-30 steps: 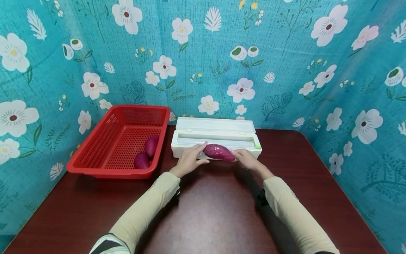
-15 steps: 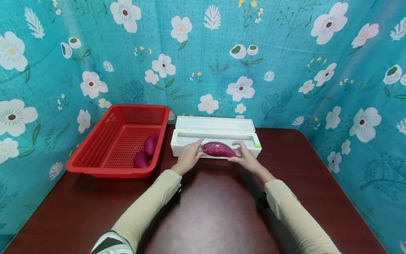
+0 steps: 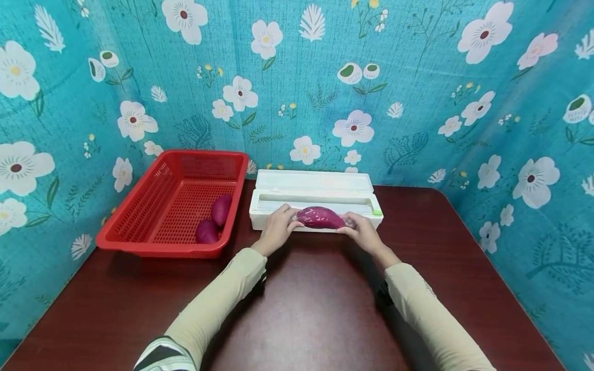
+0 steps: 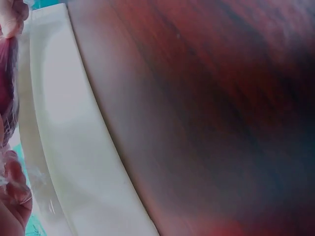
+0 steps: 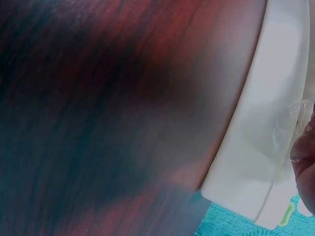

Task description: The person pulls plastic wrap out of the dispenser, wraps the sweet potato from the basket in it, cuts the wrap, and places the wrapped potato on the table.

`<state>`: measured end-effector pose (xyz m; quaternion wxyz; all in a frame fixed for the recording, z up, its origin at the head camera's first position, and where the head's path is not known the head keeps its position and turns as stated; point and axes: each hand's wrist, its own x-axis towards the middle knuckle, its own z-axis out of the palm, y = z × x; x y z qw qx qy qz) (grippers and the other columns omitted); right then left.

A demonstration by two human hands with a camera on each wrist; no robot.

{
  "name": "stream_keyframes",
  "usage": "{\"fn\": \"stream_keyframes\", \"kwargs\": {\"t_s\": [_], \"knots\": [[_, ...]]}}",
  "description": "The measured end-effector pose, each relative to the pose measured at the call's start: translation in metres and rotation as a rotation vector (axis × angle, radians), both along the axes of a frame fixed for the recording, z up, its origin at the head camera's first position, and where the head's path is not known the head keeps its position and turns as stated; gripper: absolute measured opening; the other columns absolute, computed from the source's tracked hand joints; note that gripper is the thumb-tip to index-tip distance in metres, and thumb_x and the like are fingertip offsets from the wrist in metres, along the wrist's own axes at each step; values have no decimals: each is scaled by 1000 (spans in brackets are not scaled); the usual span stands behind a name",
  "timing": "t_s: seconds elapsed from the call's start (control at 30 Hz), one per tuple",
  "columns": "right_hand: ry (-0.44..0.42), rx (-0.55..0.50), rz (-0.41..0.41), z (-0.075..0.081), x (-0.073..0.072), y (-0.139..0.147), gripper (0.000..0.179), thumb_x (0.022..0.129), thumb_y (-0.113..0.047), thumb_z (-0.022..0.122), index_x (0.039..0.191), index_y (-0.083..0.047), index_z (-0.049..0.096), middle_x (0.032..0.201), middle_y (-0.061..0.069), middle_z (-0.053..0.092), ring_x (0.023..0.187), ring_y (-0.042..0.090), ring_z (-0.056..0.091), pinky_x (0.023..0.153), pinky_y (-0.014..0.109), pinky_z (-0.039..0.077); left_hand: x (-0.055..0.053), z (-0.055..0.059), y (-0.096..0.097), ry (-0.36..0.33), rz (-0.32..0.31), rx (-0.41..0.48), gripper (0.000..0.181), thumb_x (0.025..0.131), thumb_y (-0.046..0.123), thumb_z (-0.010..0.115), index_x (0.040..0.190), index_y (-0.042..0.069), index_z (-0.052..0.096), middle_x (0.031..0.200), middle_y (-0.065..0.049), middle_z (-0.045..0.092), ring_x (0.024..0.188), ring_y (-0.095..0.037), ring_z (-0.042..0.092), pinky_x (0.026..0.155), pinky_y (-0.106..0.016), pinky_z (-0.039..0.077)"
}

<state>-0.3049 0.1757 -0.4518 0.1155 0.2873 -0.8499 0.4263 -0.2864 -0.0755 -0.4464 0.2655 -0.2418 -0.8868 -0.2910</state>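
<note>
A purple sweet potato (image 3: pixel 320 217) wrapped in clear plastic film is held up between both hands, in front of the white cling film box (image 3: pixel 317 197). My left hand (image 3: pixel 277 226) pinches the film at the sweet potato's left end. At the other end my right hand (image 3: pixel 363 231) pinches the gathered film between thumb and fingers. In the left wrist view the wrapped sweet potato (image 4: pixel 7 83) shows only at the left edge. Loose clear film (image 5: pixel 290 123) sticks out beside the right hand in the right wrist view.
On the left stands a red plastic basket (image 3: pixel 160 250) with two unwrapped purple sweet potatoes (image 3: pixel 214 220) inside. The box's lid (image 3: pixel 314 181) is raised at the back. A floral curtain (image 3: pixel 297 72) hangs behind the dark wooden table (image 3: pixel 320 309).
The right hand's fingers have spread, then closed again on the film at the right end. The sweet potato has levelled out from a tilt. The left hand stays at its end.
</note>
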Motion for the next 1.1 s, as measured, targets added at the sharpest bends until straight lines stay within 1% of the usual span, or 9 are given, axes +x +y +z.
{"fn": "stream_keyframes", "kwargs": {"t_s": [0.13,0.2,0.33,0.43,0.57,0.7,0.8,0.97,1.1], "knots": [[64,71,-21,-3,-1,-1,20,71,-10,73,88,-5,63,71,2,59,62,14,46,57,27,40,2,0,-1,-36,-8,34,21,70,22,73,81,7,63,71,1,49,63,-13,48,60,-28,42],[97,114,-24,-3,0,-1,19,72,-10,73,87,-6,63,71,1,59,63,15,47,59,29,41,3,-1,-1,-30,-8,33,21,68,21,74,76,7,60,70,1,50,63,-12,48,60,-27,42],[205,240,-8,-1,1,0,26,73,-9,71,97,-2,65,81,7,62,71,18,54,66,35,46,4,-1,-1,14,-7,8,20,67,20,74,72,7,59,71,1,53,63,-13,49,60,-27,42],[256,327,5,2,0,0,32,74,-8,70,105,0,64,85,8,62,73,18,55,67,36,47,5,-1,0,40,-11,0,20,67,20,73,71,7,59,70,0,53,62,-13,50,59,-27,42],[251,362,34,3,-2,1,31,76,-10,69,104,-1,64,80,4,60,69,15,52,63,33,46,6,-2,1,51,-15,3,19,68,20,73,70,7,59,69,0,54,60,-13,50,56,-26,42],[281,329,85,2,-5,3,25,77,-16,68,98,-2,64,74,1,57,65,14,50,60,31,45,5,-3,1,58,-15,-6,19,67,20,74,73,7,62,71,0,57,62,-13,53,56,-26,43],[259,337,99,5,-3,2,25,77,-19,68,97,-5,64,74,-1,58,65,12,51,61,30,45,5,-5,0,52,7,-61,21,67,23,74,79,8,66,72,0,59,65,-14,56,55,-26,44],[169,476,66,13,1,-3,34,74,-12,72,107,-7,65,82,2,64,72,14,57,67,32,48,4,-4,-4,34,46,-190,25,66,20,78,87,10,69,78,1,62,71,-17,56,56,-28,44],[129,566,60,19,-2,-5,35,73,-12,74,106,-7,66,84,3,65,74,14,58,68,32,48,4,1,-4,16,62,-269,24,66,17,75,90,12,71,80,2,63,71,-16,53,55,-26,42]]}}
